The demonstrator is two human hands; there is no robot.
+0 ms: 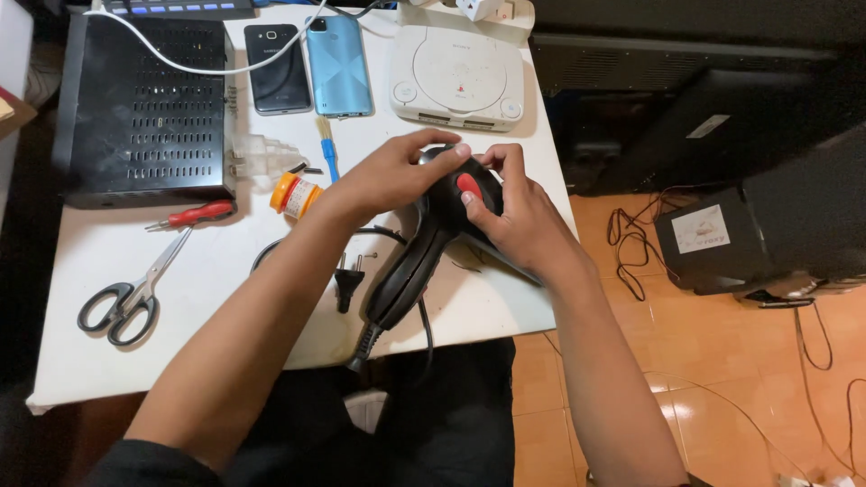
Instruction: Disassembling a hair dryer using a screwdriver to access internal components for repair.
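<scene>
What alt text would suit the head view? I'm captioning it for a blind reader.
A person's left hand and right hand grip a black hair dryer with a red button on a white table. Nearby lie scissors, a red-handled screwdriver, two phones and a white disc console.

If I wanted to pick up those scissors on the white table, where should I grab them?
Probably by the black handle loops of the scissors, coming from the near left table edge: the loops face that way, the blades point toward the red screwdriver, and nothing covers them.
</scene>
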